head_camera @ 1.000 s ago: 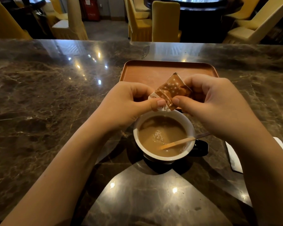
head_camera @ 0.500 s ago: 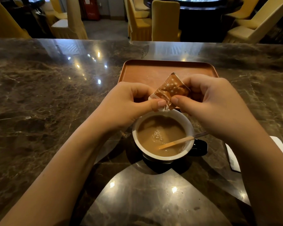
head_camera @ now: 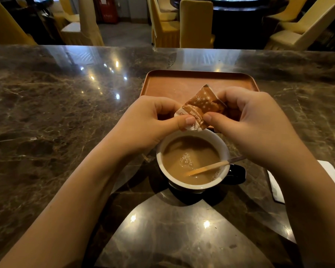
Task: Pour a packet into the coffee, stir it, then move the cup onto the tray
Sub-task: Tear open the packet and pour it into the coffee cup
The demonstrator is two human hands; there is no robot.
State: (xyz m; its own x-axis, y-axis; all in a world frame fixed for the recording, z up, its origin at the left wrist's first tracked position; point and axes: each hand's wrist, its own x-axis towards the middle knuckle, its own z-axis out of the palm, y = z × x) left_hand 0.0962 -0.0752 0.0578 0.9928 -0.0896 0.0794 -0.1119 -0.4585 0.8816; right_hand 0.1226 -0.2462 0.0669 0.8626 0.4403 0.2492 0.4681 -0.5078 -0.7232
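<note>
The left hand (head_camera: 149, 122) is closed, its thumb and curled fingers pinched on the left lower corner of the packet (head_camera: 200, 108). The right hand (head_camera: 251, 122) is closed likewise, its thumb pressed on the packet's right side just beside the left thumb. The packet, brown with white stars and a white lower edge, is held tilted between both hands, above the far rim of the cup (head_camera: 192, 159). Whether the packet has been torn open cannot be told.

The cup, white inside and dark outside, is stood on the tabletop (head_camera: 56, 122) directly below the hands, nearer the near edge than the far one, with its dark handle turned to the right. It is filled with light brown coffee (head_camera: 182, 151), on which a few bubbles are seen. A wooden stirrer (head_camera: 207, 168) is leaned in the coffee, its upper end laid over the right rim.

The tray (head_camera: 182, 86), orange-brown, is set beyond the cup toward the far edge of the tabletop, partly hidden by the hands. A white napkin (head_camera: 278, 188) is laid near the right edge, partly covered by the right forearm. Yellow-covered chairs (head_camera: 195, 24) are seen beyond the far edge.
</note>
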